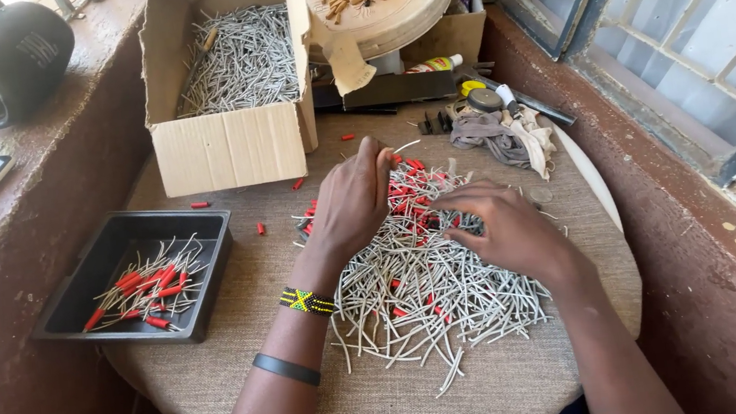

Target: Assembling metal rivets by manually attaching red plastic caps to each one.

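Bench [504, 396]: round, covered in beige woven cloth, fills the frame's centre.
Box [230, 149]: open brown cardboard, upper centre, full of grey sticks.
Tray [71, 300]: black plastic, left, holding red-tipped sticks.
Pile [427, 303]: thin grey sticks and small red caps, centre.
Left hand [351, 204]: fingers pinched on one grey stick above the pile.
Right hand [501, 223]: spread flat on the pile, gripping nothing.

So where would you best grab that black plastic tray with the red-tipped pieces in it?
Probably by the raised rim of the black plastic tray, on its two long sides, coming from above. It sits flat at the table's left edge, open side up, so level lifting keeps the red-tipped grey wires inside.
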